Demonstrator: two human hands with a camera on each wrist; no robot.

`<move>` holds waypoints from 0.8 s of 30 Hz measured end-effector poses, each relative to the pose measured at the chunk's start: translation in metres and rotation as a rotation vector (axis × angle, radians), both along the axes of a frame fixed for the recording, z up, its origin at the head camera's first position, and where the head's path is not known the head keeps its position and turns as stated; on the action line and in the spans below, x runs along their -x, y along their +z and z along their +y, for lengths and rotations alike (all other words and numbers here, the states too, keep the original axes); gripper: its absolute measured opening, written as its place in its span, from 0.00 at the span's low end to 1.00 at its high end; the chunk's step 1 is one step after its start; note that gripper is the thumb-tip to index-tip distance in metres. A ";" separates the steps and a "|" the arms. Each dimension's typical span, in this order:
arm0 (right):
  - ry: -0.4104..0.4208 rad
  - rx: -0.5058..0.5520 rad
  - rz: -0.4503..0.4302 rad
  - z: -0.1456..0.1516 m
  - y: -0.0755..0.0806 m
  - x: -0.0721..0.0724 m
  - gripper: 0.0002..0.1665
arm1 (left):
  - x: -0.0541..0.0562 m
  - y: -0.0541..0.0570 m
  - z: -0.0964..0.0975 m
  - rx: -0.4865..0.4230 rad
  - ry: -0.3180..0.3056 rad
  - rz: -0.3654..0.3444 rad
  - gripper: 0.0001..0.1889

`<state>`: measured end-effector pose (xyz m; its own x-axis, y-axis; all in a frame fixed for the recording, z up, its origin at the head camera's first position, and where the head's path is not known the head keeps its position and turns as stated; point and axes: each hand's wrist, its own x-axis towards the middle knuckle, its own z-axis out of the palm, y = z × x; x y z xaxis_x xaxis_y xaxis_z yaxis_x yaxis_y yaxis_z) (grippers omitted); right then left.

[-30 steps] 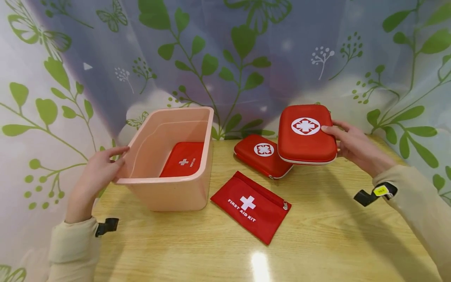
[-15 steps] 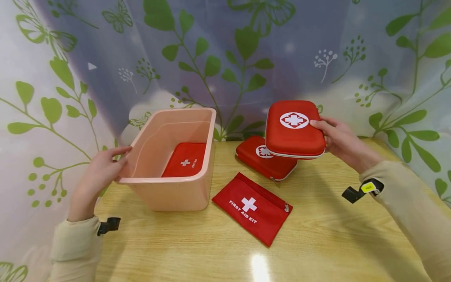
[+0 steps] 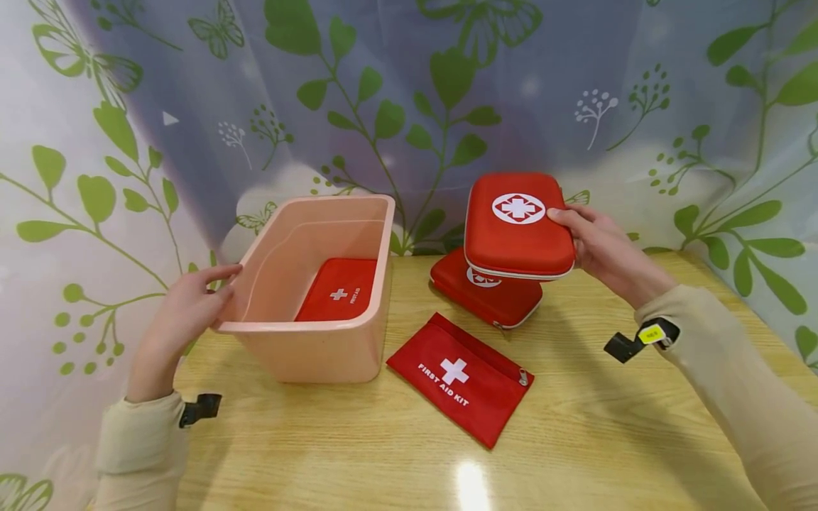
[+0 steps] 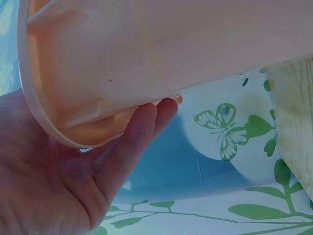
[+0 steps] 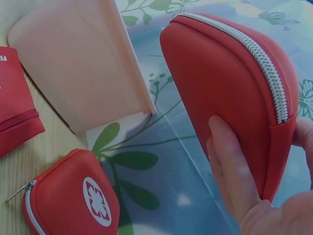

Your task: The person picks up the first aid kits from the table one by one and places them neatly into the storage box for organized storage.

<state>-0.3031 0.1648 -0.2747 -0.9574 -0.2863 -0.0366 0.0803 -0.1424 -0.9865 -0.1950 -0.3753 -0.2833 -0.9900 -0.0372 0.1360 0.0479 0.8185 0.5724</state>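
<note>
My right hand [image 3: 601, 241] holds a red hard first aid case [image 3: 520, 227] in the air, thumb on top by the white cross emblem and fingers beneath. In the right wrist view the fingers [image 5: 227, 156] press the raised case's underside, below its white zipper. At the left, my left hand [image 3: 192, 305] grips the rim of a pink plastic bin [image 3: 326, 355]; in the left wrist view the fingers [image 4: 139, 127] lie along the bin's outside, below the rim. Inside the bin lies a flat red first aid pouch [image 3: 335, 291].
A second red hard case [image 3: 492, 301] lies on the wooden table [image 3: 358, 447], partly hidden behind the raised case. In front of it, a flat red zip pouch [image 3: 456, 383] reads FIRST AID KIT. A leaf-patterned curtain [image 3: 396, 92] stands behind the table.
The right hand has carried the hard case leftward and slightly up, from the right side of the lying case to above it. The left hand has stayed on the bin rim.
</note>
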 end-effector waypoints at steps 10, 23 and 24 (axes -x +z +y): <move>-0.007 -0.028 0.023 -0.012 0.007 -0.002 0.51 | 0.000 0.000 0.001 0.001 0.005 -0.007 0.26; -0.010 -0.003 0.043 -0.029 0.006 0.002 0.50 | -0.002 0.000 0.003 -0.008 0.035 -0.010 0.26; -0.010 -0.001 0.044 -0.030 0.007 0.002 0.50 | -0.002 0.000 0.003 -0.007 0.036 -0.011 0.26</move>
